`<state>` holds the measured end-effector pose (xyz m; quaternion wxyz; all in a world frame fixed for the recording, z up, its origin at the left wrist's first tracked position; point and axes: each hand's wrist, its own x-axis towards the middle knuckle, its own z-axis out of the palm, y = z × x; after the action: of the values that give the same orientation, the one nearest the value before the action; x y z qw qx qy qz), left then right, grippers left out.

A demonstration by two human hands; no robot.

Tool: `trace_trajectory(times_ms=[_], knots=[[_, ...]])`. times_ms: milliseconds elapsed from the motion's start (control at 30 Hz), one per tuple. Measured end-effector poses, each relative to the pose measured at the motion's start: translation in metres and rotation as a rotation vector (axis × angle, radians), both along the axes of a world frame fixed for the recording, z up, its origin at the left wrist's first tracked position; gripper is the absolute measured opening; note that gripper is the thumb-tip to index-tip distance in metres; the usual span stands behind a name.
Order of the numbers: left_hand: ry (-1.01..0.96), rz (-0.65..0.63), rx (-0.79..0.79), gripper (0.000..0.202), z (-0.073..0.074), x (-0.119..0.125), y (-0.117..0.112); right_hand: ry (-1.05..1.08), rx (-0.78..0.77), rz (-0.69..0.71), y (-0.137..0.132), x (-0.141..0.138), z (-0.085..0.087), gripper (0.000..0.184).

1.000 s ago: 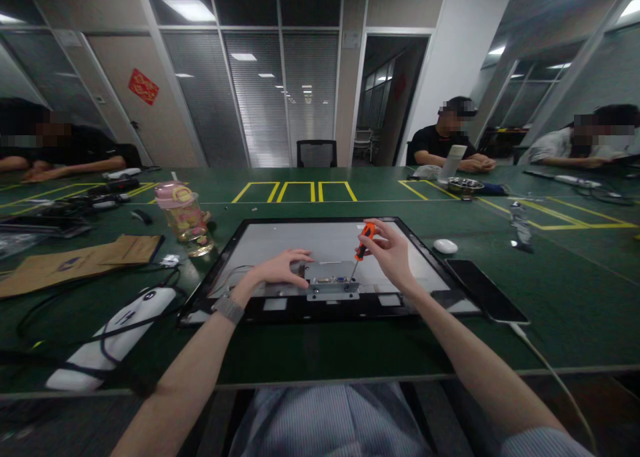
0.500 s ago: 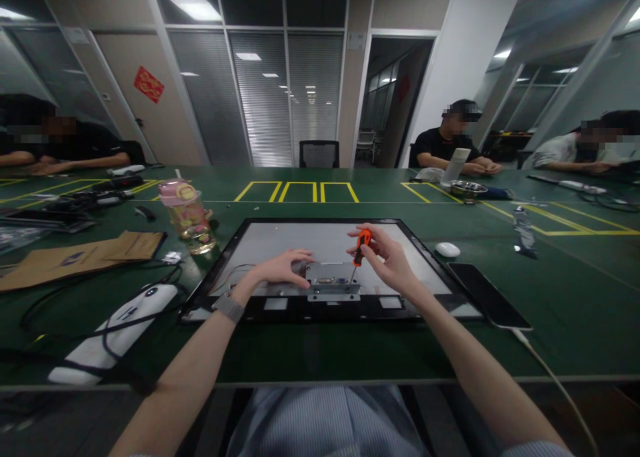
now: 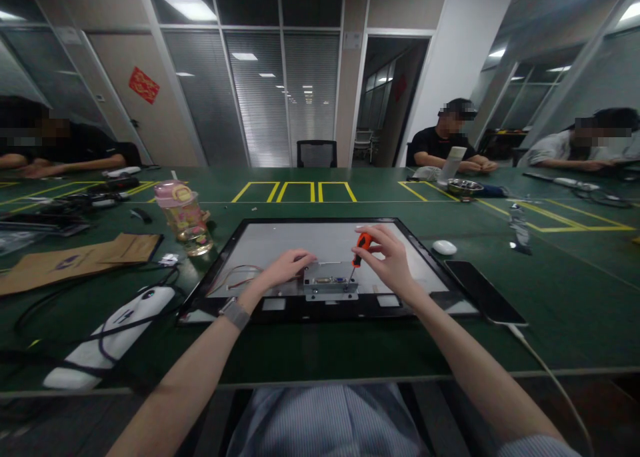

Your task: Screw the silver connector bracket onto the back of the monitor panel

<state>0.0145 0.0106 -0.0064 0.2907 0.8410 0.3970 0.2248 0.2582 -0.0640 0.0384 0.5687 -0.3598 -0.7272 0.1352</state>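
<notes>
My right hand (image 3: pixel 387 257) grips an orange and black screwdriver (image 3: pixel 363 244) between thumb and fingers, its other fingers raised. The thin shaft slants down to the right part of a metal bracket (image 3: pixel 320 289) with ports in its face. Whether the tip sits in a screw is too small to tell. At the bracket's upper left corner is my left hand (image 3: pixel 287 268), its fingers drawn together; what they pinch is hidden. Both hands are over a flat, black-framed display panel (image 3: pixel 300 234) with a pale back. Thin wires (image 3: pixel 237 270) lie on the panel's left side.
Left of the panel stand a pink-lidded bottle (image 3: pixel 185 220), a brown paper envelope (image 3: pixel 85 260) and a white power strip (image 3: pixel 115 337) with black cables. To the right lie a white mouse (image 3: pixel 445 247) and a plugged-in phone (image 3: pixel 483 290). Other people sit across the table.
My left thumb has come up off the bracket's front and joined the fingers, which were spread before. The screwdriver remains at the bracket's right part, its handle tilted slightly more. The view has shifted slightly.
</notes>
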Motion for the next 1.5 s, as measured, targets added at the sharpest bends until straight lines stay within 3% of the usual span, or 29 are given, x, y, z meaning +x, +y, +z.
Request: trace_trajectory(times_ms=[200, 433, 667, 900, 967, 1133, 1233, 1367, 1500], knots=[[0.089, 0.020, 0.213, 0.042, -0.007, 0.000, 0.002, 0.070, -0.060, 0.169, 0.003, 0.001, 0.001, 0.030], [0.113, 0.059, 0.248, 0.036, -0.015, -0.001, 0.005, 0.135, 0.001, -0.005, 0.010, 0.003, -0.004, 0.018], [0.147, 0.049, 0.222, 0.038, -0.017, -0.004, 0.007, 0.178, -0.178, 0.276, 0.007, 0.004, -0.001, 0.033], [0.145, 0.033, 0.227, 0.039, -0.016, -0.004, 0.007, 0.152, -0.036, 0.037, 0.012, 0.005, -0.004, 0.016], [0.147, 0.035, 0.227, 0.039, -0.016, -0.004, 0.006, 0.150, -0.045, 0.081, 0.011, 0.005, -0.003, 0.016], [0.156, 0.040, 0.230, 0.039, -0.016, -0.003, 0.006, 0.215, -0.192, 0.304, 0.008, 0.001, -0.002, 0.036], [0.157, 0.039, 0.229, 0.039, -0.016, -0.003, 0.007, 0.191, -0.153, 0.181, 0.009, 0.000, -0.006, 0.039], [0.156, 0.041, 0.222, 0.040, -0.017, -0.004, 0.007, 0.152, -0.020, -0.015, 0.009, 0.001, -0.007, 0.023], [0.156, 0.040, 0.228, 0.039, -0.017, -0.004, 0.007, 0.158, -0.079, 0.146, 0.006, 0.001, -0.003, 0.028]])
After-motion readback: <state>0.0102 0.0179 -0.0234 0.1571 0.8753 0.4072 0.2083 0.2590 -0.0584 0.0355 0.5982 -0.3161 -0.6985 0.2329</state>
